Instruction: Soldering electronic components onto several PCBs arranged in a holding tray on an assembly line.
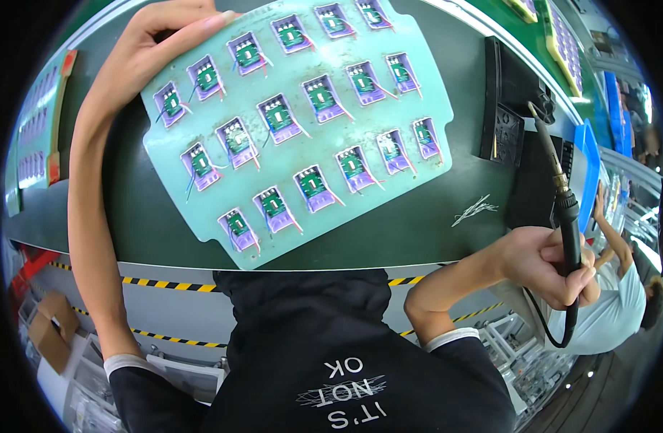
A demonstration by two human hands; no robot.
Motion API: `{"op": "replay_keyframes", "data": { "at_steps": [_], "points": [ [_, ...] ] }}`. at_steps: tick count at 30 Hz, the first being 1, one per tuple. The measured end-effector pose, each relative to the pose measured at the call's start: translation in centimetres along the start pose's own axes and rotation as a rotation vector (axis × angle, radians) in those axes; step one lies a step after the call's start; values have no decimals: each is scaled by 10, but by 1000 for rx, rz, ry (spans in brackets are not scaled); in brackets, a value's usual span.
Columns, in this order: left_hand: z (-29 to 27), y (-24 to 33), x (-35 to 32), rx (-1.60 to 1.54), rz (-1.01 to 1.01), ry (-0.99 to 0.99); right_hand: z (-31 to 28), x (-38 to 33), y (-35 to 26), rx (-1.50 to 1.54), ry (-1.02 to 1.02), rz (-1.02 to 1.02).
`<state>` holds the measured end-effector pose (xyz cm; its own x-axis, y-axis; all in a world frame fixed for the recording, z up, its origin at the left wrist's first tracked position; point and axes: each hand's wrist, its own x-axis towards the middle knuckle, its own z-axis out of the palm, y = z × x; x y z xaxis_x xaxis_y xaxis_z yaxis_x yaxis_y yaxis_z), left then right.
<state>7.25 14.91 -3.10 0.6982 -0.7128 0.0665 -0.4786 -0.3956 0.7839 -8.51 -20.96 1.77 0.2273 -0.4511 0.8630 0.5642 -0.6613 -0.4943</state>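
Observation:
A light-green tray (284, 76) lies tilted across the dark green bench. Its rows of pockets carry purple housings, each with a small green circuit board (318, 94) and thin red and dark wires. At the tray's far left edge, my left hand (165, 36) grips the rim with the thumb along the edge; some of its fingers are out of view. Right of the tray, my right hand (548, 263) is closed round the black handle of a soldering iron (567, 206). The iron points upward and away, its tip apart from the tray, and a black cable loops below.
A black iron stand (501, 108) sits at the back right. Silvery thin wire pieces (476, 209) lie on the bench right of the tray. Another tray (39, 137) stands far left; more trays (562, 50) are at upper right. A co-worker (613, 289) sits to the right.

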Motion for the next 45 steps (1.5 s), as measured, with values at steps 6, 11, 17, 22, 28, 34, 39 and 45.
{"op": "replay_keyframes", "data": {
  "at_steps": [6, 11, 17, 22, 28, 34, 39, 45],
  "points": [
    [18, -11, -14, -170, -199, 173, -4, -8, 0, 77, -41, -72],
    [-1, 34, -5, -102, -99, 132, 6, -11, 1, 77, -69, -117],
    [3, 30, -2, -137, -85, 133, 6, -10, 9, 57, -54, -170],
    [15, 25, 8, -165, -5, 131, 1, -9, 14, 13, -78, -191],
    [16, 18, 6, -140, 5, 127, -5, -12, 4, 28, -15, -59],
    [21, 29, 5, -172, -37, 157, 10, -42, -54, 638, -376, 78],
    [17, 32, -3, -88, -15, 164, 23, -48, -56, 681, -494, 85],
    [26, 34, -26, 134, -64, 195, 20, -47, -52, 662, -513, 146]
  ]
}}
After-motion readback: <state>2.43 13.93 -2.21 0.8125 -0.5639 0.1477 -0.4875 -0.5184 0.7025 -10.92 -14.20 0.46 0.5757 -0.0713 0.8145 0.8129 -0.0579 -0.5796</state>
